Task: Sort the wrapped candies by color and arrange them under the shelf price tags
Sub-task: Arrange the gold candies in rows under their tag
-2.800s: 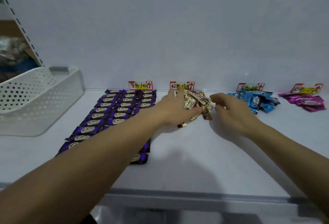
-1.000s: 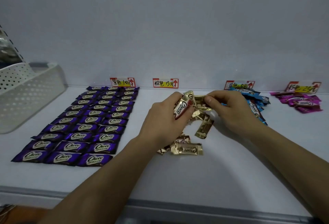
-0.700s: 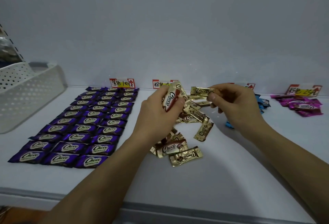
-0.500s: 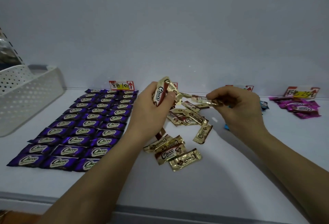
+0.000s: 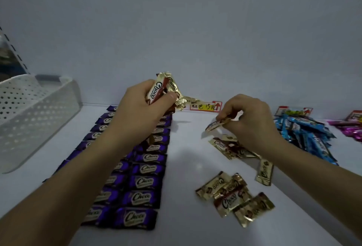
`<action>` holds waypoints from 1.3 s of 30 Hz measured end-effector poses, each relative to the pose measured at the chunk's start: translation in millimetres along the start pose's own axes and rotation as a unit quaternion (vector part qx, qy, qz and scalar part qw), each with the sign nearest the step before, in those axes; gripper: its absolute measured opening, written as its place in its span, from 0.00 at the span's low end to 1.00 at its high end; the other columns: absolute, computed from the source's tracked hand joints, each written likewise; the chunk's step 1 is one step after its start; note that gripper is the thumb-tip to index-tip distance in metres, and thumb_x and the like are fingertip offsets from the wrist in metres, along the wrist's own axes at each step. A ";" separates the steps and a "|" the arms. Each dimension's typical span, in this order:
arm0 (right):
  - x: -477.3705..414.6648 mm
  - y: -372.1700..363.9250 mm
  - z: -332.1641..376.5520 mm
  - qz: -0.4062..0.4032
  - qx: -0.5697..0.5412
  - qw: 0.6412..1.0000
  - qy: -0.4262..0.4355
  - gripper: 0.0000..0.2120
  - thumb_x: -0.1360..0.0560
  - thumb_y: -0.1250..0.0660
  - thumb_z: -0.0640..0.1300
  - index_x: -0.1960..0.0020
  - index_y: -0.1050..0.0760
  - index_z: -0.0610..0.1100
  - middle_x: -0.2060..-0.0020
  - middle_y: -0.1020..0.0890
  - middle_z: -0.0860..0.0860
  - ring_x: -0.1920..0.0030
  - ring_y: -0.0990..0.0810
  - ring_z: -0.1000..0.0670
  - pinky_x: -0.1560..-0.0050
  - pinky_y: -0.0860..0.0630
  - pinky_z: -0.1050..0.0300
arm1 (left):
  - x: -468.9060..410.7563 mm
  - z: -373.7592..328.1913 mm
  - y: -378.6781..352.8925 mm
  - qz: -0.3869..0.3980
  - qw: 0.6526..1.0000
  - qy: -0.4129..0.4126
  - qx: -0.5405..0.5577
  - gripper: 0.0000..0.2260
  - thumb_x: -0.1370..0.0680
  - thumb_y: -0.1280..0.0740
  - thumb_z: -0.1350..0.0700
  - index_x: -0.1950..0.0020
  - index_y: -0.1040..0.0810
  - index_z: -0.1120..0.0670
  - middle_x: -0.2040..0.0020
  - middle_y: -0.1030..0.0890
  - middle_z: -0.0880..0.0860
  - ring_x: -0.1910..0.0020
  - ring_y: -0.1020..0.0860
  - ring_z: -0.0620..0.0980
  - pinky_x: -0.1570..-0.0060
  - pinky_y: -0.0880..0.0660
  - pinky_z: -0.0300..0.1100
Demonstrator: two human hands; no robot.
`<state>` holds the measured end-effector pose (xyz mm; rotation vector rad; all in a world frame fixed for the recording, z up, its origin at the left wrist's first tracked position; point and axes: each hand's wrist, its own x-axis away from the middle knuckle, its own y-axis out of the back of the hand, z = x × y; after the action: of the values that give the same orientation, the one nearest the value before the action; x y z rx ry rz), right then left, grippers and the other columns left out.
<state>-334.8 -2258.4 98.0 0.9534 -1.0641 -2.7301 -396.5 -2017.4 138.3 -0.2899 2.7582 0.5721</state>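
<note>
My left hand grips a bunch of gold-and-brown candies, lifted above the purple rows. My right hand pinches a single gold candy just above the shelf, below the brown price tag. Loose gold candies lie scattered on the white shelf, some under my right wrist. Purple candies lie in neat rows on the left, partly hidden by my left arm. A blue candy pile lies on the right under its tag, and pink candies sit at the far right edge.
A white perforated basket stands at the far left of the shelf. The shelf's white back wall rises behind the tags. Bare shelf surface shows between the purple rows and the scattered gold candies.
My left hand has lifted its bunch of gold candies higher and to the left, over the purple rows. My right hand has come down with one gold candy towards the shelf.
</note>
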 end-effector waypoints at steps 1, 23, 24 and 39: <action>-8.8 -13.1 3.3 0.013 0.018 1.000 -0.004 0.16 0.33 0.22 0.31 0.64 0.19 0.52 0.62 0.21 0.58 0.62 0.23 0.56 0.61 0.31 0.74 | -3.1 5.2 5.4 0.002 1.000 0.008 0.002 0.13 0.21 0.32 0.50 0.57 0.24 0.60 0.71 0.27 0.49 0.73 0.31 0.45 0.69 0.33 0.43; -49.5 -79.3 -2.8 0.156 0.215 0.964 0.021 0.07 0.23 0.28 0.44 0.48 0.13 0.52 0.55 0.13 0.52 0.56 0.18 0.48 0.52 0.20 0.53 | -11.4 35.4 34.0 -0.003 0.997 0.040 0.066 0.08 0.20 0.33 0.52 0.55 0.20 0.55 0.61 0.16 0.52 0.60 0.17 0.50 0.59 0.22 0.44; -51.4 -84.3 -1.1 0.156 0.237 0.958 0.028 0.08 0.23 0.30 0.44 0.48 0.13 0.52 0.56 0.13 0.51 0.56 0.18 0.47 0.53 0.19 0.51 | -11.7 35.8 35.6 -0.008 0.996 0.047 0.075 0.08 0.20 0.33 0.52 0.55 0.20 0.55 0.61 0.16 0.51 0.61 0.17 0.48 0.60 0.23 0.43; -65.2 -105.0 -2.6 0.128 0.245 0.961 -0.027 0.11 0.24 0.31 0.39 0.47 0.14 0.50 0.56 0.14 0.47 0.56 0.19 0.44 0.56 0.21 0.53 | -10.6 37.3 37.3 0.011 0.992 0.090 0.083 0.09 0.19 0.34 0.53 0.57 0.20 0.54 0.65 0.17 0.51 0.67 0.19 0.47 0.64 0.26 0.45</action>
<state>-263.9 -2162.7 64.7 0.7173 -1.7854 -2.3362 -386.6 -1967.0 122.4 -0.2846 2.9642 0.3331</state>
